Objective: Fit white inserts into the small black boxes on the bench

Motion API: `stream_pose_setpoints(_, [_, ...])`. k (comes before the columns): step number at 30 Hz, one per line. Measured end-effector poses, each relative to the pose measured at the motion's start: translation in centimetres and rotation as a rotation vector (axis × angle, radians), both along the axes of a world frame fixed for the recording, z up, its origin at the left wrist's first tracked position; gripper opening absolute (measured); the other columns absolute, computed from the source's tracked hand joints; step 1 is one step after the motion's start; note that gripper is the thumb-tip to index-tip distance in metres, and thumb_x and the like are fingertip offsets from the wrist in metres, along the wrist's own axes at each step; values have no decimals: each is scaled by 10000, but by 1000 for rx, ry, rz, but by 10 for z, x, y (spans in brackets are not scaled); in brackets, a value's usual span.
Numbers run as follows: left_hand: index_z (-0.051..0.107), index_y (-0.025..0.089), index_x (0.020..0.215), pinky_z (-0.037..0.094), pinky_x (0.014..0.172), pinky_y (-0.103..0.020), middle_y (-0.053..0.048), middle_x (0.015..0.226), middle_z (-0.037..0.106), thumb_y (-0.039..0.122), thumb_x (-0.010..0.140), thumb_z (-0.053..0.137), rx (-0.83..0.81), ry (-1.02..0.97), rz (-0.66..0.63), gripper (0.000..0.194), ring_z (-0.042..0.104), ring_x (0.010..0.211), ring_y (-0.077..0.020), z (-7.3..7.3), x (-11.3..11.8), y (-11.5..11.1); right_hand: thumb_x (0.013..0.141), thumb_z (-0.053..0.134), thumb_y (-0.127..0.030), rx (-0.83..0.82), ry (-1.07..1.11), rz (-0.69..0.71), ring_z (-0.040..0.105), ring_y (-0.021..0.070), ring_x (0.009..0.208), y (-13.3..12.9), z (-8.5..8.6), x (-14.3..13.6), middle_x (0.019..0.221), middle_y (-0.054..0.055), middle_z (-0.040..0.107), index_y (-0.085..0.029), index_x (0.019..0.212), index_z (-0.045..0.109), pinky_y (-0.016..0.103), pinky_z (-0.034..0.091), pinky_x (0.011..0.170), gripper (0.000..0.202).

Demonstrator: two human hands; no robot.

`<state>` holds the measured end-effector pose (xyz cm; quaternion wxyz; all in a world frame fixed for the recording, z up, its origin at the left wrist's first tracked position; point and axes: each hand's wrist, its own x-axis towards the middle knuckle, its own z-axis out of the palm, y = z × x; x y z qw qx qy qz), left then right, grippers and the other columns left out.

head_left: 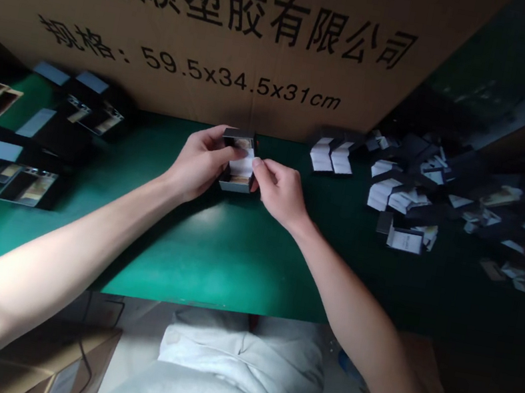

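A small dark box with a white lining is held upright above the middle of the green table. My left hand grips it from the left, its thumb reaching into the opening. On the other side my right hand is closed at the box's right edge, thumb against the white lining. The fingers behind the box are hidden. To the right stand two small dark boxes with folded white inserts. Several similar dark boxes with pale edges are grouped at the left.
A large cardboard carton with black printing stands along the back of the green table. More dark boxes with white papers lie scattered at the right. Below the table's front edge, a brown carton sits at the lower left.
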<state>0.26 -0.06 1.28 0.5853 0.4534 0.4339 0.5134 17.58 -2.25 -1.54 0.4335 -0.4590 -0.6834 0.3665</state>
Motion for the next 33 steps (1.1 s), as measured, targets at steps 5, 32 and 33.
stream_pose_setpoints(5, [759, 168, 832, 571, 619, -290, -34, 818, 780, 195, 651, 898, 16, -4, 0, 230, 708, 686, -181, -1, 0, 0, 1029, 440, -769, -8, -7, -5, 613, 139, 645, -1, 1, 0, 611, -1, 610, -217, 684, 571, 256, 424, 657, 665])
stream_pose_setpoints(32, [769, 173, 852, 588, 681, -322, -22, 816, 780, 165, 665, 908, 1, -12, 1, 234, 722, 703, -185, -1, -1, -1, 1031, 440, -750, -22, -10, -14, 628, 150, 667, -1, 3, 0, 601, -2, 590, -228, 683, 548, 258, 439, 666, 637])
stream_pose_setpoints(33, [770, 172, 851, 588, 679, -320, -22, 813, 780, 159, 666, 906, 2, -11, 1, 230, 721, 700, -184, -1, -1, -1, 1031, 440, -751, -21, -10, -15, 628, 149, 666, -1, 3, 0, 601, -3, 590, -227, 683, 548, 257, 439, 667, 638])
